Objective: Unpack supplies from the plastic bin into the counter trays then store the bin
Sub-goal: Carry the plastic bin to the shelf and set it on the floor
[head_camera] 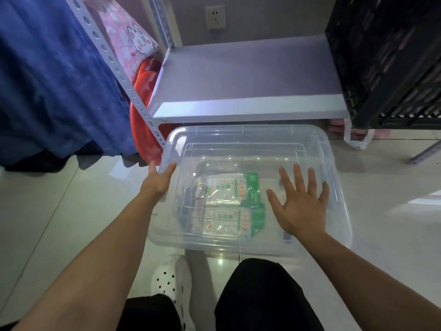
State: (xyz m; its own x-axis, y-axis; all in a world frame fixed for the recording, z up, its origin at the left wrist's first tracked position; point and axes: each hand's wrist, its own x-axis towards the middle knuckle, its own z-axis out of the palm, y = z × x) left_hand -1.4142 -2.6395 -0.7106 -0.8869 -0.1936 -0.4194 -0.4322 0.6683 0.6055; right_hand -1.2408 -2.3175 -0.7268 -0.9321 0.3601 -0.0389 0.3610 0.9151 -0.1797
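A clear plastic bin (317, 149) with its clear lid on sits on the pale floor just in front of a low shelf. Through the lid I see green-and-white supply packets (229, 204) lying flat inside. My left hand (160, 178) grips the bin's left rim near the far corner, thumb on top of the edge. My right hand (301, 203) lies with fingers spread and straight over the right part of the lid; whether the palm presses the lid is unclear.
A bare white metal shelf board (250, 80) stands right behind the bin. A black slatted crate (386, 60) fills its right end. Blue cloth (47, 80), a red basin (143, 111) and a pink cat-print item (128, 37) are at left. My knees and a white clog (171, 283) are below.
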